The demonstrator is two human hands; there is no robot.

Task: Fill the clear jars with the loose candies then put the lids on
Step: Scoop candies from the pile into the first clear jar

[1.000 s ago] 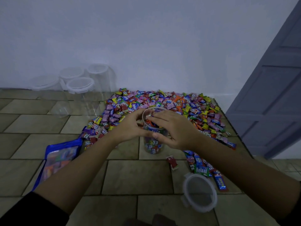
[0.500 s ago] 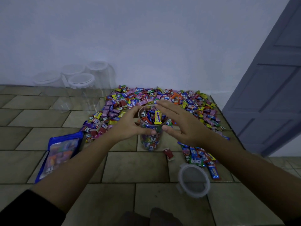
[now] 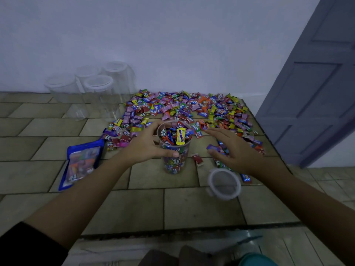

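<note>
A tiled floor (image 3: 146,206) meets a pale wall, with a grey door (image 3: 315,89) at the right. A pile of loose candies (image 3: 184,108) covers the tiles by the wall. In front of it stands a clear jar (image 3: 173,150), full to the rim. The left hand (image 3: 146,146) grips the jar near its top. The right hand (image 3: 234,148) is spread flat and holds nothing, above candies beside the jar. A lid (image 3: 223,184) lies near it. Empty jars (image 3: 98,89) stand at the wall, and a blue bag (image 3: 81,164) lies left.

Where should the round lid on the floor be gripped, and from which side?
Probably grip the lid by its rim, across the width, coming down from above with the right hand: it lies flat on the tiles, so only the rim stands up.
</note>
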